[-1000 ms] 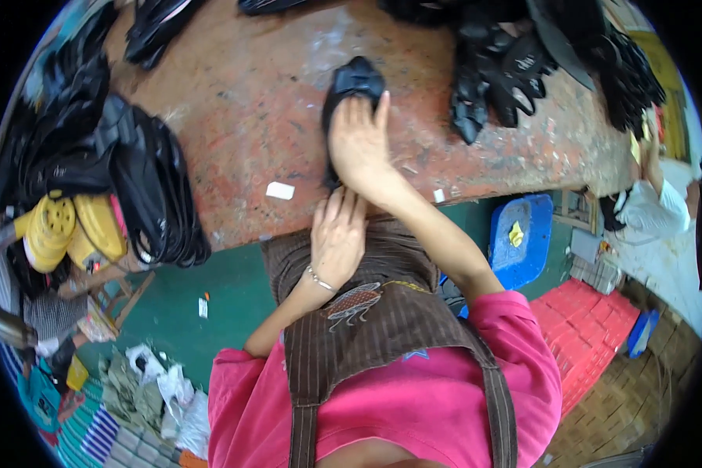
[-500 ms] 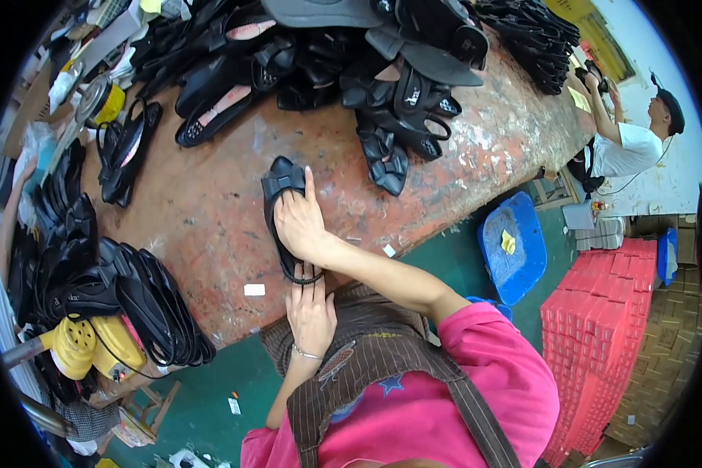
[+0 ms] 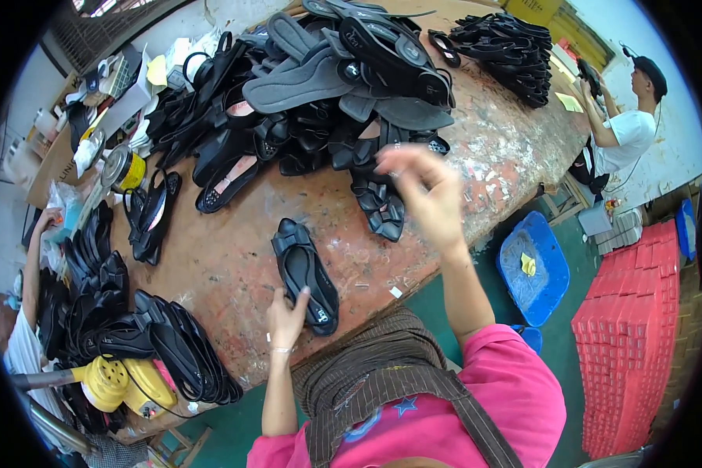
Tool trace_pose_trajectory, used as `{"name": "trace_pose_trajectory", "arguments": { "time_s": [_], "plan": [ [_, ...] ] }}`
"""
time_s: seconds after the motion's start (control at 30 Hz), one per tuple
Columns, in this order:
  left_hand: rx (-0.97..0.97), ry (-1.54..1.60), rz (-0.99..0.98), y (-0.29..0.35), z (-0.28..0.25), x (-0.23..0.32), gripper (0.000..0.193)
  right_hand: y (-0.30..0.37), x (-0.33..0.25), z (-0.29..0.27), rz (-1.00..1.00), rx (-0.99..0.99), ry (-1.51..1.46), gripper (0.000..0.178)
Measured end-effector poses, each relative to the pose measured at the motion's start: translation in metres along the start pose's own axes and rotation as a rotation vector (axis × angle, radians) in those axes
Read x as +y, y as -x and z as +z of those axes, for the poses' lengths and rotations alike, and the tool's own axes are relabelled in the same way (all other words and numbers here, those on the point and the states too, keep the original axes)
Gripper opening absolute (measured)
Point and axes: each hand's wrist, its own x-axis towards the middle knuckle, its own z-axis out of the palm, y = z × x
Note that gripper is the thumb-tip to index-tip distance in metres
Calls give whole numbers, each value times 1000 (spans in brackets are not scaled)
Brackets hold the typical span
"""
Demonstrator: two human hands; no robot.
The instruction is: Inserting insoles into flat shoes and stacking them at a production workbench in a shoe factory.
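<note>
A black flat shoe (image 3: pixel 308 273) with a bow on its toe lies on the worn table (image 3: pixel 234 281), toe pointing away from me. Its dark insole shows a pale print at the heel. My left hand (image 3: pixel 285 321) grips the shoe's left side near the heel, thumb at the rim. Raised over the table to the right, my right hand (image 3: pixel 429 199) has its fingers bent and thumb apart, slightly blurred, with nothing visible in it. Just beyond it is a heap of black bow shoes (image 3: pixel 378 207), topped by loose grey insoles (image 3: pixel 296 86).
Black shoes (image 3: pixel 183 351) are stacked at the left beside a yellow device (image 3: pixel 105 382). A yellow tin (image 3: pixel 125 168) stands farther back. Right of the table are a blue basin (image 3: pixel 534 265) and stacked red boxes (image 3: pixel 624 343). A co-worker (image 3: pixel 628 129) holds a shoe; another person's arm (image 3: pixel 35 257) shows at left.
My right hand has left the shoe's inside and risen to the right, toward the heap. My left hand has moved from the heel to the shoe's left side. The view has shifted.
</note>
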Motion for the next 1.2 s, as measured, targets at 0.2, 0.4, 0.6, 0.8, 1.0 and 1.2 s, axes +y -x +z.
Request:
{"name": "trace_pose_trajectory", "arguments": {
  "time_s": [0.2, 0.4, 0.6, 0.8, 1.0, 1.2],
  "plan": [
    [277, 178, 325, 6, -33, -16, 14, -64, 102, -46, 5, 655, 314, 22],
    [1232, -268, 458, 41, -184, -35, 19, -85, 136, -44, -153, 406, 442, 25],
    [628, -598, 8, 78, -214, -123, 33, -74, 145, -87, -471, 686, 440, 21],
    [655, -573, -61, 76, -211, -81, 25, -66, 97, -84, -432, 602, -315, 23],
    [632, 82, -16, 79, -210, -136, 54, -31, 73, -45, 137, -307, -1271, 70],
    [485, 880, -184, 94, -191, -117, 61, 47, 88, 48, 264, -739, -142, 71]
  ]
}}
